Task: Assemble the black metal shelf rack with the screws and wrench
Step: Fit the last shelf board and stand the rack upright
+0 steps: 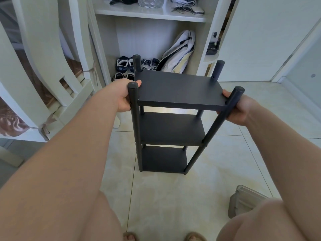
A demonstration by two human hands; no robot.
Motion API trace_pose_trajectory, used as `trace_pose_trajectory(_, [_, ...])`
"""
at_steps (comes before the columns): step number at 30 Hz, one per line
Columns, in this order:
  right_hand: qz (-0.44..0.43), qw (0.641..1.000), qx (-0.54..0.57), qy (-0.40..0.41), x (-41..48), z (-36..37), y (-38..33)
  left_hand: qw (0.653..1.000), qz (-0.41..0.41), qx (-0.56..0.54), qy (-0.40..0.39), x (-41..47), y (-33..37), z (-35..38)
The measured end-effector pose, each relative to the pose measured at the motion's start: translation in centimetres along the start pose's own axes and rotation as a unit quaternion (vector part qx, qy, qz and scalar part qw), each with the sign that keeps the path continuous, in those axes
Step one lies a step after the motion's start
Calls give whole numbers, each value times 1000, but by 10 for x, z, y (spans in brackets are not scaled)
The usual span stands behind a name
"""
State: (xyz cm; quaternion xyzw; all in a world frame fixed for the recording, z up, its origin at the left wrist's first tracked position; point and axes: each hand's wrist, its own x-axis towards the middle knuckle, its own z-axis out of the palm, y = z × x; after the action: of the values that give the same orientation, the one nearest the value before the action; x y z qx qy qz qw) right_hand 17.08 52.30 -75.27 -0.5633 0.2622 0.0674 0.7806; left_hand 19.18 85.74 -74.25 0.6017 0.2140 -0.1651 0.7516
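Observation:
The black metal shelf rack [178,89] stands upright on the tiled floor in front of me, with three shelves and four round posts. My left hand [124,97] grips the left edge of the top shelf beside the near left post, thumb on top. My right hand [240,109] grips the right edge of the top shelf at the near right post, fingers curled under. A small screw head shows on the near left post at the middle shelf. No wrench is in view.
A white cabinet [151,14] stands open behind the rack, with shoes [124,64] and a white bag [178,53] on its floor. White chairs [52,70] stand at the left. A grey plastic container [243,200] lies on the floor at the lower right. My knees fill the bottom corners.

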Motion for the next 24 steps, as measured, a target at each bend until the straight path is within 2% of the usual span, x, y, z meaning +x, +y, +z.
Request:
trace_pose_trajectory(10, [9, 1000, 19, -1, 1, 6, 4, 1000, 13, 1, 13, 2, -4, 1])
trace_pose_trajectory(24, [7, 999, -29, 13, -1, 6, 2, 1000, 12, -2, 27, 1, -5, 3])
